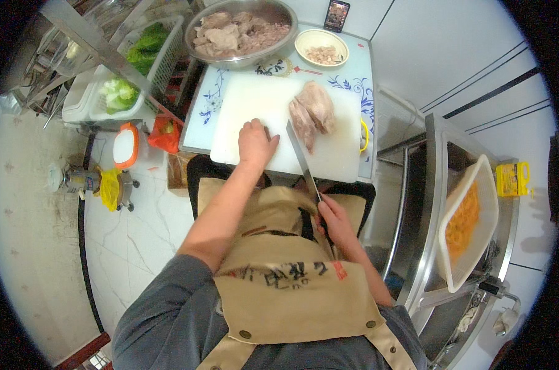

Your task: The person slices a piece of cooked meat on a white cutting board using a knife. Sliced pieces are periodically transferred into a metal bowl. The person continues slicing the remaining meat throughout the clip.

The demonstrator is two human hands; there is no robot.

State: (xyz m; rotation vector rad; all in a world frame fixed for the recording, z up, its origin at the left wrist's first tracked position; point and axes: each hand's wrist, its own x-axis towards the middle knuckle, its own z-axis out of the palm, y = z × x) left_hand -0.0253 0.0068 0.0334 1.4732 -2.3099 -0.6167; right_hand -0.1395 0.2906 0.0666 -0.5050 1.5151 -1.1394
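Observation:
My right hand grips the dark handle of a long kitchen knife. Its blade points away from me over the near part of a white cutting board, just left of pale meat pieces. On the board's left side rests my left hand, fingers partly curled; whether anything lies under them cannot be told. Behind the board stands a large steel bowl of meat pieces, some of them chopped small. To its right, a small patterned bowl holds small pale bits.
A phone leans on the wall behind the table. At left are baskets with leafy greens, a red bag and an orange-rimmed container. At right, a white basket of orange shreds sits over the steel sink unit, near a yellow jug.

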